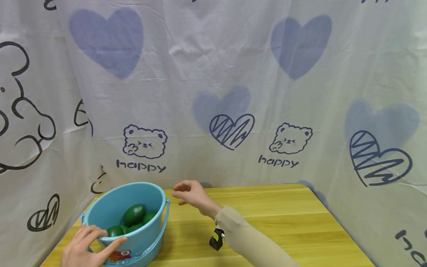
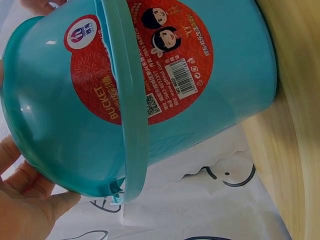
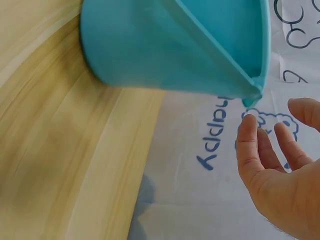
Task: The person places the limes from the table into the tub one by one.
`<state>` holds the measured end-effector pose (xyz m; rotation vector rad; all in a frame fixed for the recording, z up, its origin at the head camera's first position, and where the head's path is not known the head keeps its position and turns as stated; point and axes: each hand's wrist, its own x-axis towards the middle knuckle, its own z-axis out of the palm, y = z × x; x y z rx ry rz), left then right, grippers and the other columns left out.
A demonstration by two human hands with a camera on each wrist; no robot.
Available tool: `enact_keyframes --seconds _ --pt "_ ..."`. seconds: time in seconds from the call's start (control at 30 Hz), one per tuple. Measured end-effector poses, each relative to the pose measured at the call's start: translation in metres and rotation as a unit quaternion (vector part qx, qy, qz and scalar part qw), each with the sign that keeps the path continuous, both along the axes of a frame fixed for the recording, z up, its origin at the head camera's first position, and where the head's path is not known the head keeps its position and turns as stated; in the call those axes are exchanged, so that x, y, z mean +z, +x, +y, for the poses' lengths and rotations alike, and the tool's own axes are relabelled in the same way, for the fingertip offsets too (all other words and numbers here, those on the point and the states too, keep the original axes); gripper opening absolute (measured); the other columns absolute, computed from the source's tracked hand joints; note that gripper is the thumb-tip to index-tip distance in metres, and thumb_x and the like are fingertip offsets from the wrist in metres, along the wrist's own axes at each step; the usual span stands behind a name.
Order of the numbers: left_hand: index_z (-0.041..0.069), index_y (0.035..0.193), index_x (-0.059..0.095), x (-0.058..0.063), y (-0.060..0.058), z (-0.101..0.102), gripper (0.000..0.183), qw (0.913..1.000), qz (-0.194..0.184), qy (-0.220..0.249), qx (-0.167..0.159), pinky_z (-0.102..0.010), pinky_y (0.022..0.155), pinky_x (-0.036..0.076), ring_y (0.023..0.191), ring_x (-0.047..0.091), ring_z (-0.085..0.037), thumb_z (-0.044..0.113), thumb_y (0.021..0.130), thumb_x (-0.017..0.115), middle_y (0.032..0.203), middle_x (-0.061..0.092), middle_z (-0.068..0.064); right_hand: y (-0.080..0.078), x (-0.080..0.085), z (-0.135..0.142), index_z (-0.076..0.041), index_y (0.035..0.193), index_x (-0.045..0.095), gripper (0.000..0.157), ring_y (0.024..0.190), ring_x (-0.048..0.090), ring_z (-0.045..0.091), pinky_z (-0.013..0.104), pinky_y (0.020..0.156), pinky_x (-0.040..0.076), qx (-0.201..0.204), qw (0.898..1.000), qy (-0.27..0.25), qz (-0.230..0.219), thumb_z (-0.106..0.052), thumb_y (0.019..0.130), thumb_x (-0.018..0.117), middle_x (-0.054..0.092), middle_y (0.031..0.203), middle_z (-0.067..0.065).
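Observation:
A light blue plastic bucket [image 1: 133, 243] stands on the left of the table, its open top facing up. Several dark green avocados [image 1: 135, 214] lie inside it. My left hand [image 1: 85, 246] grips the near rim, fingers over the edge and thumb along the outer wall. In the left wrist view that hand [image 2: 30, 200] is at the rim, close to where the handle [image 2: 132, 125] joins. My right hand [image 1: 193, 194] is raised just right of the bucket, fingers loosely bent and holding nothing. The right wrist view shows this hand [image 3: 280, 165] apart from the bucket's rim.
The wooden table [image 1: 267, 215] extends to the right of the bucket. A white cloth [image 1: 217, 55] with hearts and bear drawings hangs behind it and along both sides. A small black item with a yellow patch [image 1: 217, 239] hangs at my right sleeve [image 1: 247, 237].

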<state>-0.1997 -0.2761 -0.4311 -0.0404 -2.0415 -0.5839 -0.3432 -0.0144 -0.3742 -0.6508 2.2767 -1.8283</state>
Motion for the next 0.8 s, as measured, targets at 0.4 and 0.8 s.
enact_keyframes --seconds 0.4,0.8 --pt "0.018 0.063 0.063 -0.007 -0.004 0.001 0.049 0.9986 0.048 0.022 -0.008 -0.006 0.076 0.034 0.068 0.038 0.014 0.026 0.032 0.100 0.069 0.057 0.004 0.001 -0.022 0.035 -0.003 0.114 0.068 0.025 0.102 0.064 0.030 0.043 0.082 0.058 0.011 1.000 0.006 -0.021 -0.020 0.095 0.066 0.068 0.111 0.011" --pt "0.018 0.065 0.066 -0.006 -0.003 0.000 0.043 0.9986 0.051 -0.004 -0.007 -0.010 0.066 0.036 0.068 0.039 0.011 0.034 0.042 0.099 0.070 0.057 0.005 0.003 -0.036 0.062 -0.004 0.115 0.067 0.027 0.099 0.065 0.027 0.042 0.082 0.057 0.009 0.999 0.026 -0.034 -0.022 0.095 0.066 0.068 0.111 0.011"
